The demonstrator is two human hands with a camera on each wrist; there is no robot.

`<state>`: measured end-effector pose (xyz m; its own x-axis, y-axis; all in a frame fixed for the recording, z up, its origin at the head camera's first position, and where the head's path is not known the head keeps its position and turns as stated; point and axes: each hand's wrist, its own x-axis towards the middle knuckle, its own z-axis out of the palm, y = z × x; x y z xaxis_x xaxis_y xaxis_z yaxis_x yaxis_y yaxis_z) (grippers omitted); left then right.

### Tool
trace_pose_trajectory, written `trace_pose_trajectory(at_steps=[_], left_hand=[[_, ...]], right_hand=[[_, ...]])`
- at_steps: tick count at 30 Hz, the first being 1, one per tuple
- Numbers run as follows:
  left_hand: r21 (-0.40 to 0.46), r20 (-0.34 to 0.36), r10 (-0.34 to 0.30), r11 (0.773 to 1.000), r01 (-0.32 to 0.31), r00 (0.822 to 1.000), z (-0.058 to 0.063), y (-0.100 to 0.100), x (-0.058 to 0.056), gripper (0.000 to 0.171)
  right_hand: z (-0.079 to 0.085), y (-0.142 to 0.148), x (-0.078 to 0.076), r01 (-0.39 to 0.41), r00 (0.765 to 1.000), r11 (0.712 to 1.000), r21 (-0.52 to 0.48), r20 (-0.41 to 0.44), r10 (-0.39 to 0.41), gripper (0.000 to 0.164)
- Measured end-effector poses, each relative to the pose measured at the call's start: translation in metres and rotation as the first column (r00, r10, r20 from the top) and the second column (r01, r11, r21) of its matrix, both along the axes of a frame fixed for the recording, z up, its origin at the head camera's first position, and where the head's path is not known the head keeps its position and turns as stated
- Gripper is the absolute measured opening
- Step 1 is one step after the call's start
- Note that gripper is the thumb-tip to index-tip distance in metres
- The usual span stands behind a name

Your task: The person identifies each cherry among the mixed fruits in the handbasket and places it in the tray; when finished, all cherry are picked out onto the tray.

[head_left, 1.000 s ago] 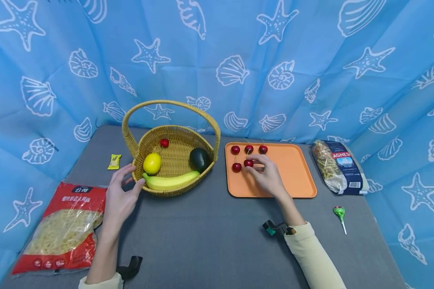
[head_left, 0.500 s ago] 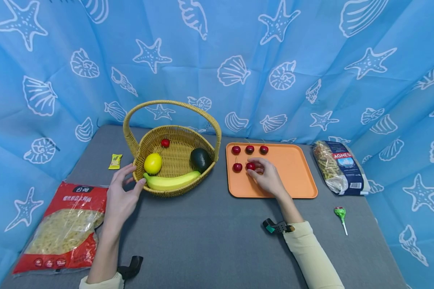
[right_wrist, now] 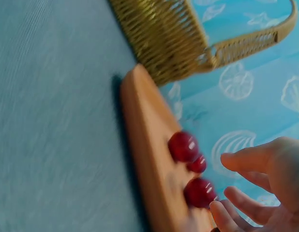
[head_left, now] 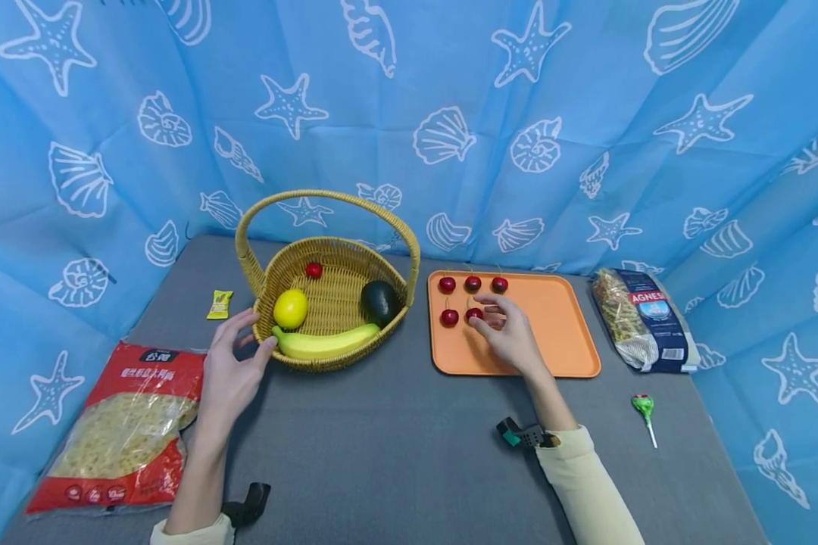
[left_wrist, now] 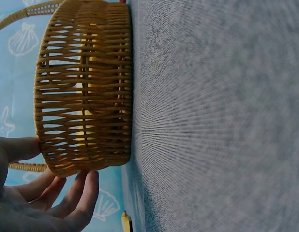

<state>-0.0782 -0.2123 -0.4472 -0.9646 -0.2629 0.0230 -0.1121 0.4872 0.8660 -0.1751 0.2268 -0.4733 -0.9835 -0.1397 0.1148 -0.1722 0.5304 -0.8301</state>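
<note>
My left hand [head_left: 235, 375] holds the near left rim of a wicker basket [head_left: 323, 363], thumb and fingers on either side of its edge, as the left wrist view shows. Inside the basket lie a lemon [head_left: 290, 308], a banana [head_left: 327, 343], an avocado [head_left: 380, 303] and a small red fruit [head_left: 313, 270]. Over the orange tray [head_left: 559, 333], my right hand [head_left: 507, 333] is beside a dark red cherry [head_left: 474, 314]. In the right wrist view its thumb and fingers are spread apart, fingertips close to a cherry [right_wrist: 200, 192]. Several other cherries [head_left: 449, 318] sit in rows on the tray.
A red pasta bag [head_left: 119, 431] lies beside my left forearm, with a small yellow packet [head_left: 220, 304] behind it. Right of the tray are another pasta bag [head_left: 644, 318] and a green lollipop [head_left: 644, 409]. A blue curtain [head_left: 382, 98] hangs behind the grey table.
The cherry under my right hand has come down onto the tray, in line with the one at its left. My right fingers have loosened from it. My left hand stays on the basket.
</note>
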Motion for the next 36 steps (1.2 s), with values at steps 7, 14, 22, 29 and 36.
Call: trace_pose_trajectory(at_steps=[7,14,22,29,36], left_hand=[[-0.01,0.013,0.004,1.0,-0.004,1.0,0.0,0.0,0.0,0.057],[-0.015,0.017,0.008,1.0,-0.008,1.0,0.0,0.0,0.0,0.056],[-0.015,0.005,0.008,1.0,-0.008,1.0,0.0,0.0,-0.001,0.056],[-0.01,0.009,0.002,1.0,-0.002,1.0,0.0,-0.001,-0.001,0.056],[-0.013,0.013,0.001,1.0,-0.001,1.0,0.001,-0.001,-0.001,0.057]], right_hand=[[0.034,-0.019,0.017,-0.073,0.995,0.991,-0.113,-0.071,0.065,0.037],[0.067,-0.054,0.03,-0.282,0.958,0.929,-0.241,-0.122,0.259,0.033],[0.079,-0.113,0.016,-0.401,0.916,0.875,-0.271,-0.089,0.392,0.028],[0.075,-0.168,-0.011,-0.457,0.886,0.856,-0.24,-0.039,0.462,0.029],[0.07,-0.209,-0.048,-0.439,0.889,0.884,-0.158,0.063,0.453,0.032]])
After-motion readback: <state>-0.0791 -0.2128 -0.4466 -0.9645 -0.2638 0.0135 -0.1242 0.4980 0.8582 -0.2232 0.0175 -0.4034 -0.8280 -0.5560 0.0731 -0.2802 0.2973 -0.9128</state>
